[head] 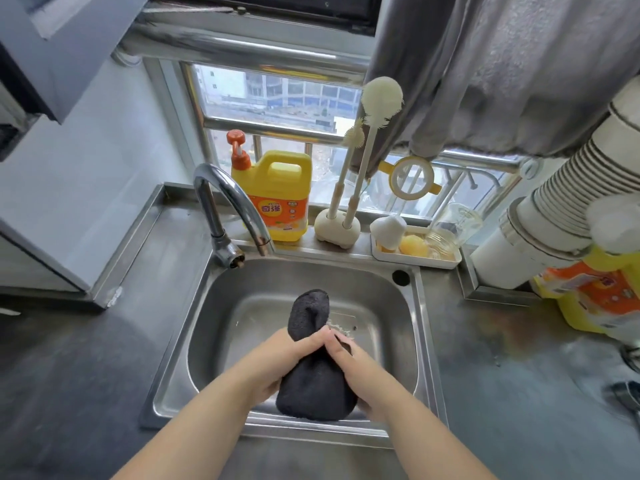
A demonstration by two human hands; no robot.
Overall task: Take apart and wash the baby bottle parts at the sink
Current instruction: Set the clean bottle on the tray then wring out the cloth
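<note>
- Left hand (pixel 277 362): bare, no glove, ring or watch showing.
- Right hand (pixel 363 372): bare likewise.
- Both forearms bare to the frame's lower edge; no sleeve in view.

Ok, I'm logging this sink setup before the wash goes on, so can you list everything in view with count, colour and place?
Sink: one, steel, centre.
Faucet: one, chrome, behind sink's left corner.
Cloth: one, black, over the basin, held.
Detergent jug: one, yellow, orange pump, ledge behind sink.
Bottle brushes: two, cream, upright in a stand on the ledge.
Tray: one, white, right of the stand, holding bottle parts.
Handle ring: one, yellow and white, above the tray.
Clear bottle: one, lying on the tray.
Second jug: one, yellow, right counter.
Hands: left and right, both gripping the cloth.
</note>
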